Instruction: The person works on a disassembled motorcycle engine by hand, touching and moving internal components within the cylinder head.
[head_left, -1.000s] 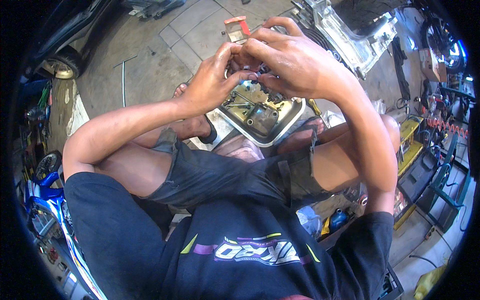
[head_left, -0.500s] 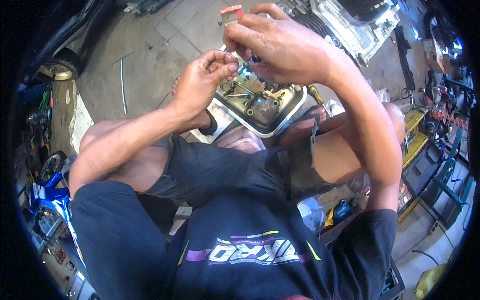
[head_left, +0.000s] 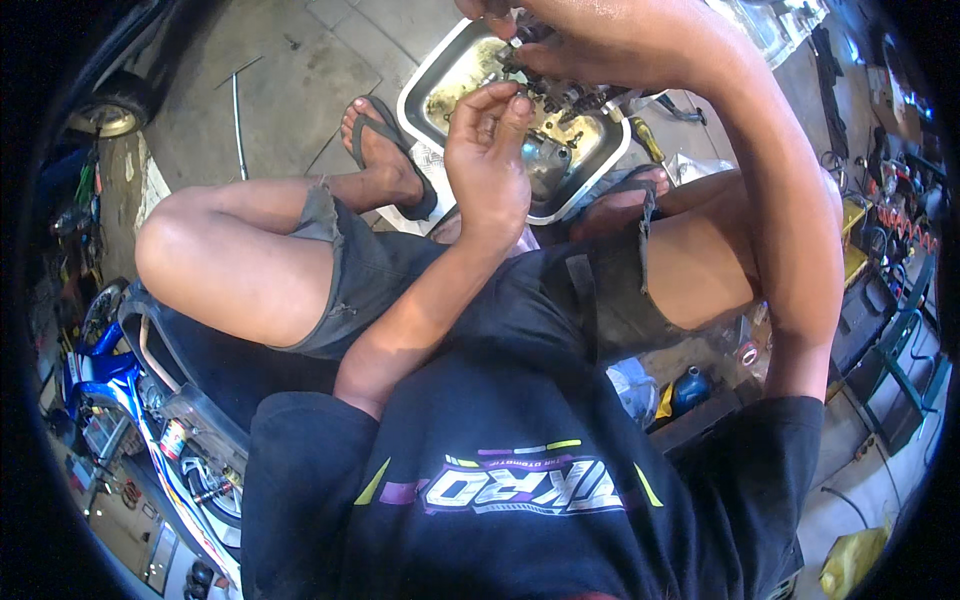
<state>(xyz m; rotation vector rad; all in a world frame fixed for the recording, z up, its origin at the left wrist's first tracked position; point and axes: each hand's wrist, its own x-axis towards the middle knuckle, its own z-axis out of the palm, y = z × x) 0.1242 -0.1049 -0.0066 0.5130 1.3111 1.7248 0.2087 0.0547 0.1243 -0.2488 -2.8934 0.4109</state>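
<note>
Large white block lettering (head_left: pixel 525 492) spans the chest of a worn black T-shirt (head_left: pixel 500 400), a line of far smaller characters (head_left: pixel 522 461) along its hem-side edge, with purple and yellow-green bars nearby and yellow-green slashes (head_left: pixel 648 485) flanking it.

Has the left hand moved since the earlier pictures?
Yes: judged against the white-rimmed tray, the left hand has moved rightward and nearer the person.

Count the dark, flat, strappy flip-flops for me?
2: one dark, strappy flip-flop on the left bare foot, another flip-flop on the right bare foot, partly hidden. Others could be hidden.
</note>
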